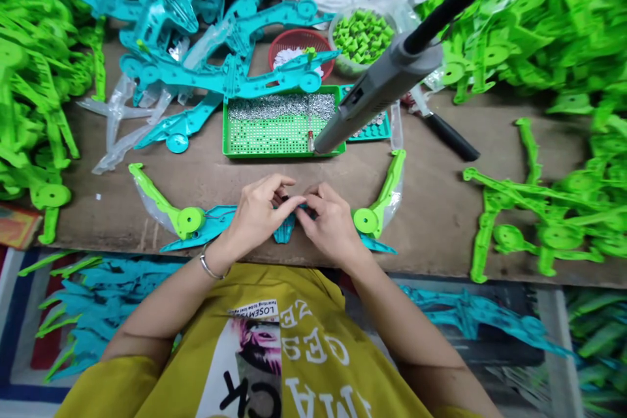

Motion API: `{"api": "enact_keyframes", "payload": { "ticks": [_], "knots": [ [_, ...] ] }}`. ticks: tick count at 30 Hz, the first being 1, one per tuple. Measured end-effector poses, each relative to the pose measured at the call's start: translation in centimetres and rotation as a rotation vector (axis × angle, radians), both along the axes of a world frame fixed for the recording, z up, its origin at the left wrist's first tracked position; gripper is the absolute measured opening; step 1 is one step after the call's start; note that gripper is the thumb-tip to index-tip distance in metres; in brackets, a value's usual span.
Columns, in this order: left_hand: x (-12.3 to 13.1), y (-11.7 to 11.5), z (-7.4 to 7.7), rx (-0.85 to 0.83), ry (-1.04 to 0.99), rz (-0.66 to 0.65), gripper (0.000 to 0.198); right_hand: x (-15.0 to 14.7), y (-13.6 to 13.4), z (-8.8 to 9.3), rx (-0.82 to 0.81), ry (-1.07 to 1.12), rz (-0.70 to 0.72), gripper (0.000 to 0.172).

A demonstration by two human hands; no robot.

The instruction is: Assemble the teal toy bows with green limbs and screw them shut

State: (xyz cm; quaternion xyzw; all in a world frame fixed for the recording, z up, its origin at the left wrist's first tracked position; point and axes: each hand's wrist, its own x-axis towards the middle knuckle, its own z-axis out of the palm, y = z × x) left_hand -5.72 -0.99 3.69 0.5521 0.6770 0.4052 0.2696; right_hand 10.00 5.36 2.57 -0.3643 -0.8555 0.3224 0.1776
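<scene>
A blue plastic frame (284,233) lies across the table's front edge, with a lime-green curved arm (189,219) on its left end and another green arm (375,219) on its right end. Both green arms have a clear plastic edge and point away from me. My left hand (259,212) and my right hand (329,217) meet over the frame's middle. Their fingertips are pinched closed, almost touching each other. A small dark bit shows by the left fingers, but what either hand pinches is hidden or too small to name.
A green tray (264,137) of small metal screws stands ahead. Behind it are a red basket (298,39) and a tub of green pieces (362,36). A grey electric screwdriver (377,88) hangs above. Green parts (563,228) and blue parts (181,72) are heaped around; a black-handled tool (450,134) lies right.
</scene>
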Motion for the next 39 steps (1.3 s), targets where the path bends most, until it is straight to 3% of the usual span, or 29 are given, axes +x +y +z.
{"api": "enact_keyframes", "payload": {
  "ticks": [4,7,10,15,18,21,25,28,32,39],
  "knots": [
    [-0.6,-0.5,-0.1,-0.072,-0.234,-0.150,0.037,0.1,0.5,-0.4,-0.036,-0.046,0.078,0.019],
    [-1.0,-0.6,-0.2,-0.085,-0.219,-0.180,0.023,0.2,0.9,-0.6,-0.050,-0.013,0.059,0.015],
    [-1.0,-0.4,-0.4,-0.070,-0.149,-0.149,0.009,0.3,0.8,-0.3,-0.081,0.027,-0.023,0.007],
    [-0.4,-0.1,-1.0,-0.076,-0.136,-0.031,0.008,0.1,-0.2,0.5,-0.139,0.039,-0.153,0.020],
    [0.2,-0.1,-1.3,-0.103,-0.200,0.034,0.012,-0.5,-0.7,0.5,-0.198,0.038,-0.187,0.013],
    [0.4,-0.1,-1.4,-0.117,-0.246,0.062,0.013,-1.1,-0.6,0.2,-0.146,0.014,-0.174,0.013],
    [-0.3,-0.4,-1.0,-0.143,-0.273,0.001,0.019,-0.8,0.5,0.1,-0.084,-0.019,-0.040,0.015],
    [-1.1,-0.6,-1.0,-0.162,-0.212,-0.090,0.036,-0.4,1.8,0.5,-0.168,-0.006,0.109,0.013],
    [-1.3,-0.7,-1.3,-0.149,-0.162,-0.213,0.045,-0.1,3.8,1.3,-0.238,-0.016,0.328,0.020],
    [-0.1,-0.2,-1.7,-0.110,0.050,-0.175,0.047,-0.4,5.0,1.2,-0.235,0.056,0.488,0.018]
  ]
}}
